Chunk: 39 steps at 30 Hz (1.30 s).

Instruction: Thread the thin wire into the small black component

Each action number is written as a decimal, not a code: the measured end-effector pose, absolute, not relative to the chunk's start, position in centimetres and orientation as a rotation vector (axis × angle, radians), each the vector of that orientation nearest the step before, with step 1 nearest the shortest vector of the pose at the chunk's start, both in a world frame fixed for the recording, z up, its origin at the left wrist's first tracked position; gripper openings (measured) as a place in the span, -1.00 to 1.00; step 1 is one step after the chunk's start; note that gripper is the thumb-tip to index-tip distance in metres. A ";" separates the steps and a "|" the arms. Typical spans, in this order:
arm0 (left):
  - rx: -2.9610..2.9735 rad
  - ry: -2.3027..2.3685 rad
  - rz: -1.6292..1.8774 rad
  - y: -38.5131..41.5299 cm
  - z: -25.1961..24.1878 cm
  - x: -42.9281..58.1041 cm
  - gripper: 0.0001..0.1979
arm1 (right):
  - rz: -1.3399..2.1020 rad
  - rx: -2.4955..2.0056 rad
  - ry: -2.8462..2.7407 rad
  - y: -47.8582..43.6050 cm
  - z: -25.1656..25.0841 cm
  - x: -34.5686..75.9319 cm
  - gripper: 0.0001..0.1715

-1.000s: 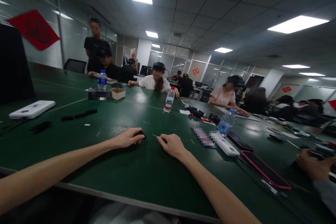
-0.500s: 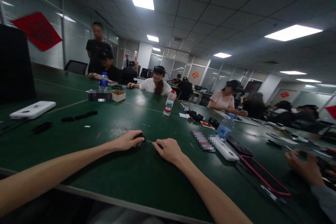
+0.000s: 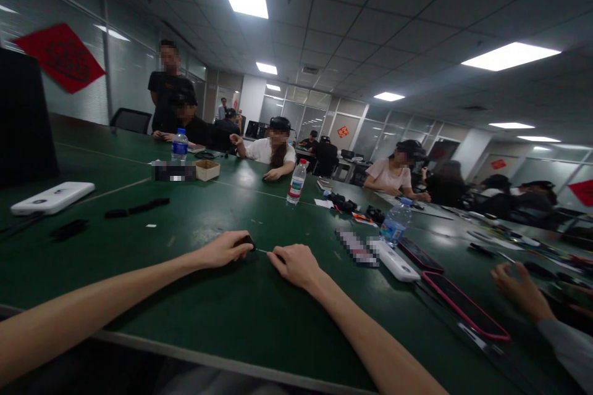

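Both my forearms lie on a dark green table (image 3: 222, 315). My left hand (image 3: 225, 249) rests on the tabletop with its fingers curled round a small black object (image 3: 248, 240). My right hand (image 3: 293, 263) sits just to its right, fingers closed in a pinch on a thin light stick or wire (image 3: 264, 251) that runs toward the black object. The two hands are a few centimetres apart.
A white power bank (image 3: 393, 260), two phones (image 3: 463, 305) and a water bottle (image 3: 394, 223) lie to my right. Another bottle (image 3: 295, 182) stands ahead. A white device (image 3: 50, 196) and black strips (image 3: 136, 206) lie left. Another person's hand (image 3: 521, 291) is at far right. Several people sit opposite.
My right hand has slid a little left, closer to my left hand. The person's hand at far right has shifted left and opened. The view has drifted slightly.
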State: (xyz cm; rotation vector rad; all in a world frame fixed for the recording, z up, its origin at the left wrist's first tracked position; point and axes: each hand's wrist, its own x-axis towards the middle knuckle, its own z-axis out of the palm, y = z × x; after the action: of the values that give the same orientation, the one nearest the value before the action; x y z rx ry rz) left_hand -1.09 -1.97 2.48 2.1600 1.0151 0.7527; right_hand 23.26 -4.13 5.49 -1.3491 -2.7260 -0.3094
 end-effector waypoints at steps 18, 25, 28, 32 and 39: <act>2.127 0.996 0.749 -1.7 2.1 -1.1 -0.65 | -0.320 -1.413 -2.676 -4.4 5.5 22.9 -0.41; 2.166 0.974 0.725 -2.0 2.5 -1.2 -0.66 | -0.262 -1.404 -2.684 -4.4 5.4 22.9 -0.42; 2.170 0.976 0.705 -2.0 2.6 -1.2 -0.65 | -0.253 -1.387 -2.671 -4.2 5.2 23.0 -0.41; 2.169 1.002 0.709 -1.8 2.4 -1.1 -0.67 | -0.276 -1.376 -2.662 -4.0 4.8 22.9 -0.44; 2.159 1.013 0.715 -1.9 2.6 -1.2 -0.67 | -0.248 -1.363 -2.537 -3.9 3.8 22.9 -0.47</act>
State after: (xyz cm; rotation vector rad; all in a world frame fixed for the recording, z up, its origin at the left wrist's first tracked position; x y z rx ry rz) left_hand -1.21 -1.86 2.63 2.1594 1.0126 0.7146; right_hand 22.85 -3.88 3.77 -1.3634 -2.5368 -0.2483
